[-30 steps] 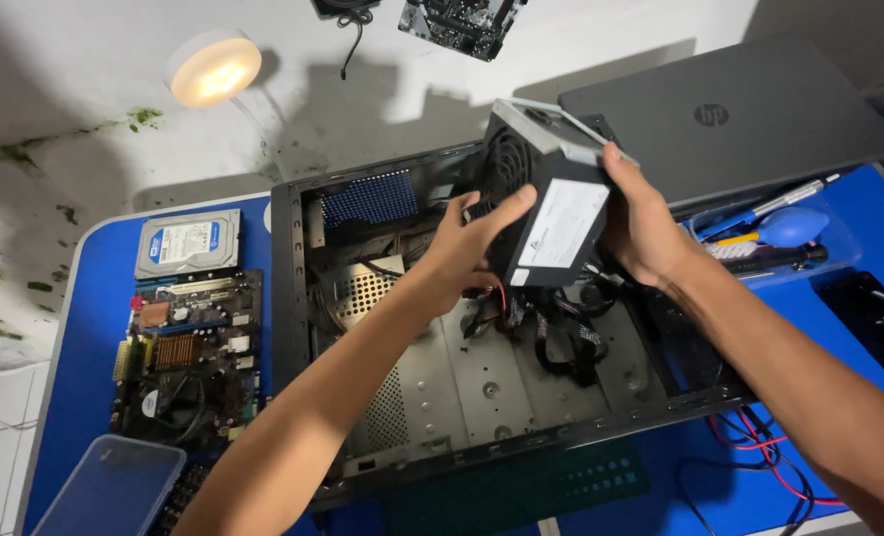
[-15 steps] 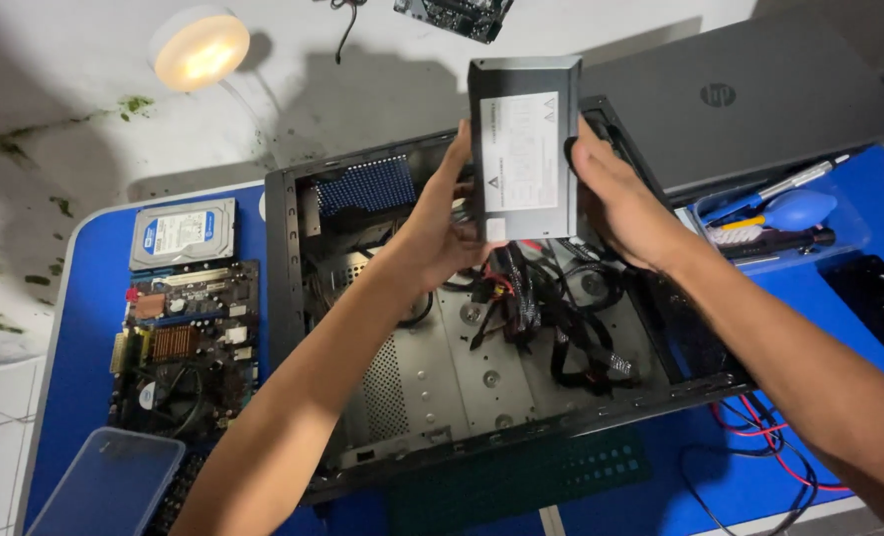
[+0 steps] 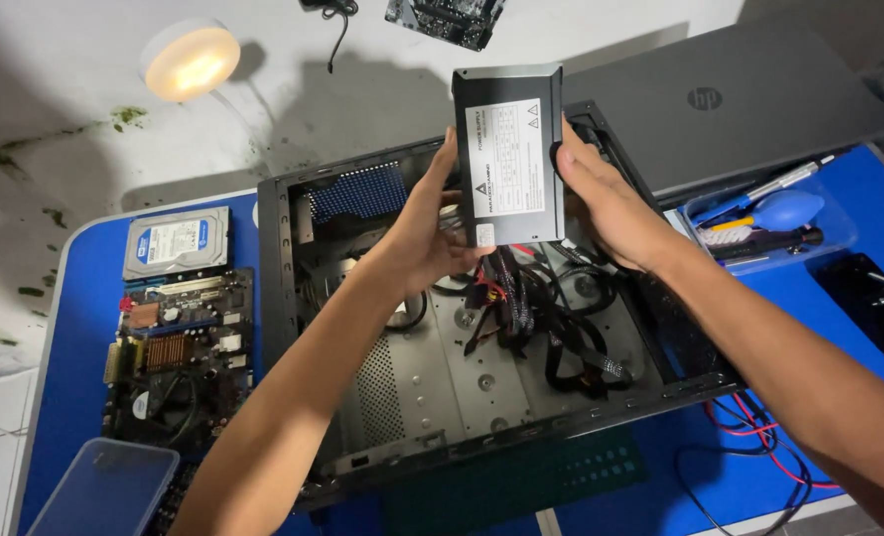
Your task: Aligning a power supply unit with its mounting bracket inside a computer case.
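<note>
Power supply [image 3: 509, 154] held upright over open computer case [image 3: 283, 298]
It is clasped between left hand [image 3: 424, 230] and right hand [image 3: 606, 203], long axis near-to-far, label upward

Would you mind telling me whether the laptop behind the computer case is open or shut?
Shut: the grey laptop lies flat with its lid down, no screen or keyboard showing.

Head-worn view, steeply down, close.

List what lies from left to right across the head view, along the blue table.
Silver rectangular hard drive above a green bare motherboard → open black metal computer case → left hand → grey boxy power supply → right hand → clear tray holding a blue dust blower → black phone.
</note>
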